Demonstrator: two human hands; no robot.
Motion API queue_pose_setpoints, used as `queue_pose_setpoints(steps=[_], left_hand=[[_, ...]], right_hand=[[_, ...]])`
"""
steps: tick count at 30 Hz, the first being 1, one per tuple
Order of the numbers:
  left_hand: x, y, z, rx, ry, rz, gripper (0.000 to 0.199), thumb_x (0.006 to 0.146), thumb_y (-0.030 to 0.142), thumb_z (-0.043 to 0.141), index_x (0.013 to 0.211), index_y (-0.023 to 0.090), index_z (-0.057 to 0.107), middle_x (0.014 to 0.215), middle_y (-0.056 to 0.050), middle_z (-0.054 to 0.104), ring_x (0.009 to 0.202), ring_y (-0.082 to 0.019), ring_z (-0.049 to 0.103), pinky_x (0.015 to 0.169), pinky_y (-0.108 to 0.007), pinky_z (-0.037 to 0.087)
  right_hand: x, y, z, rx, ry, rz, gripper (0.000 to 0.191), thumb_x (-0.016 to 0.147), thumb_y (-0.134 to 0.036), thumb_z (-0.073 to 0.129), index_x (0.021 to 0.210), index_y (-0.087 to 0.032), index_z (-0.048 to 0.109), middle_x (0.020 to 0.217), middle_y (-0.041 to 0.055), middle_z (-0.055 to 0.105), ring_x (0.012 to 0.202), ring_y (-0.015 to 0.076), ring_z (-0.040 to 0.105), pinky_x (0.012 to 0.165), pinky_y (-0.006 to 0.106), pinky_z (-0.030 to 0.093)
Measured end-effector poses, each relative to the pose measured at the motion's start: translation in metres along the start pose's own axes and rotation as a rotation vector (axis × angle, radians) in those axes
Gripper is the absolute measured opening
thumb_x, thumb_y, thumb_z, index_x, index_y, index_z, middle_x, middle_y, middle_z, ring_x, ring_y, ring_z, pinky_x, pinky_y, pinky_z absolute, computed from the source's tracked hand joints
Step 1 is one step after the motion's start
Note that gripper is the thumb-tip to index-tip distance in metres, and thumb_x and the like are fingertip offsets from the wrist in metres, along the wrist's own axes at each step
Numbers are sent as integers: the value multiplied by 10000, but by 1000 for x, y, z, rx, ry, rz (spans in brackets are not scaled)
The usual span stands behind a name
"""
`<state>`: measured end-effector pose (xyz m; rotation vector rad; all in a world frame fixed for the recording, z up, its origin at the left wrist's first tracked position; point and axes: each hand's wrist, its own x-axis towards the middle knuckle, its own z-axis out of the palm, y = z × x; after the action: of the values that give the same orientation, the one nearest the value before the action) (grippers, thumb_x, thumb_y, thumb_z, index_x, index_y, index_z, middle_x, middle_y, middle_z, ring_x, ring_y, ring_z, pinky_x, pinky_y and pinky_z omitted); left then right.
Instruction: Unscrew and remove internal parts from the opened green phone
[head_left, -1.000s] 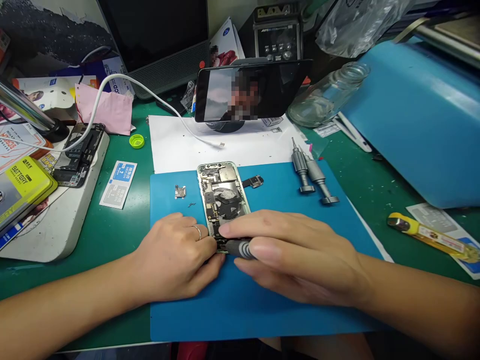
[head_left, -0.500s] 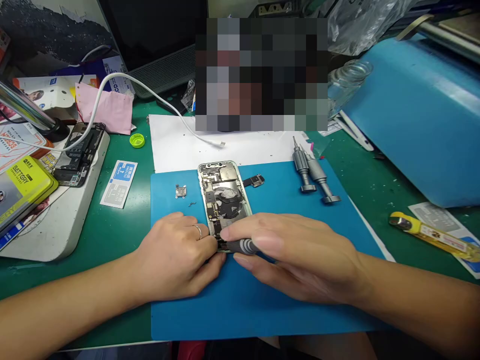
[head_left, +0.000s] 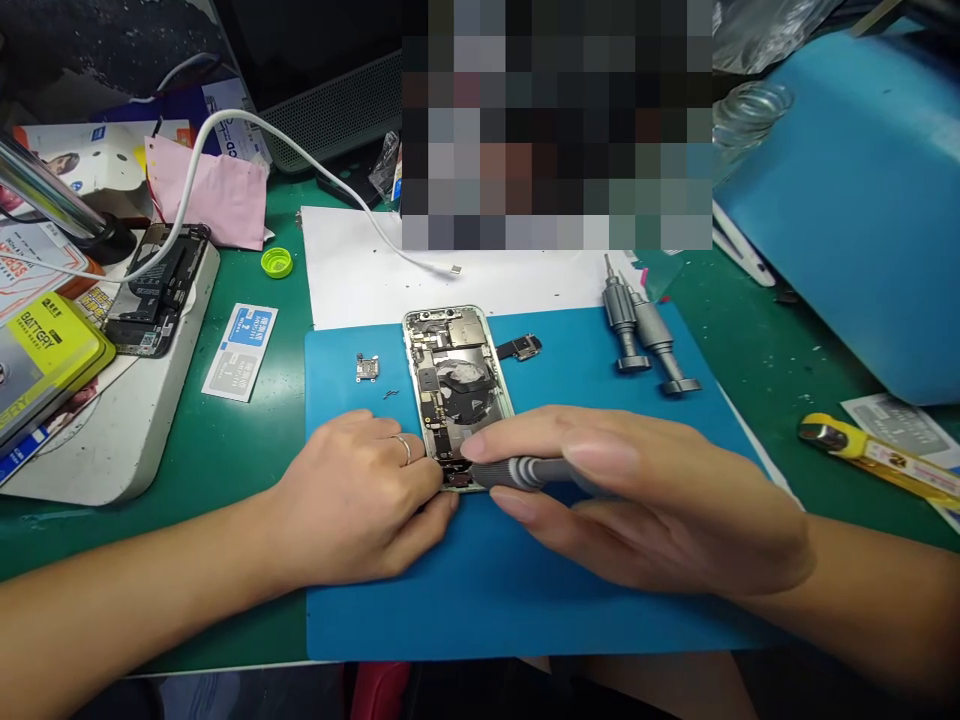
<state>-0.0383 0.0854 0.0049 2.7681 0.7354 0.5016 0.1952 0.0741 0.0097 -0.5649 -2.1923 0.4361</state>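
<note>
An opened smartphone (head_left: 454,400) lies on the blue mat (head_left: 420,620), its inner parts bare. My left hand (head_left: 367,495) is closed, with thumb and forefinger pinching the phone's lower left edge. My right hand (head_left: 645,500) grips a dark grey screwdriver (head_left: 514,473) by its ridged handle. The handle's near end points at the phone's bottom part; its tip is hidden from sight. Left of the phone are a small metal bracket (head_left: 367,368) and a few tiny screws (head_left: 391,393). A small dark module (head_left: 521,347) sits against the phone's upper right side.
Two grey screwdrivers (head_left: 624,320) rest at the mat's upper right. A yellow cutter (head_left: 877,460) lies farther right. On the left stand a white block bearing another opened phone (head_left: 157,290) and a yellow battery box (head_left: 52,365). A white cable (head_left: 300,160) arches over white paper (head_left: 345,265).
My right hand and the screwdriver have moved slightly right, baring more of the handle and the phone's bottom part. My left hand keeps its hold. The whole view has shifted a little.
</note>
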Motion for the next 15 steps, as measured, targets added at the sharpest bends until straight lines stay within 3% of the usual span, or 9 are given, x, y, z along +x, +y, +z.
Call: queue_pose_setpoints(steps=[5,10,15], left_hand=[[0,1,0,6,-8,1,389,1013,289,492,646,187,575,611,16,546,546,-143,463,515,-356,291],[-2,2,0,-84,76,-73,350,1002,314,547,675,191,550,595,33,520,531,-134,467,520,-342,325],[-3,2,-3,-150,182,-89,196,994,315,603,924,140,655,686,24,629,585,-128,563,551,-316,394]], right_hand=[[-5,2,1,-1,-30,49,857,946,-57,632,1649,-296,204,1166,66,785,1072,173,771,970,244,648],[-4,-4,-5,-40,-60,130,622,980,-130,618,1543,-278,399,1144,57,794,1097,142,759,1024,179,591],[-7,-15,-17,-14,-124,339,340,1003,-240,591,1332,-319,619,1128,-17,794,983,127,785,957,147,603]])
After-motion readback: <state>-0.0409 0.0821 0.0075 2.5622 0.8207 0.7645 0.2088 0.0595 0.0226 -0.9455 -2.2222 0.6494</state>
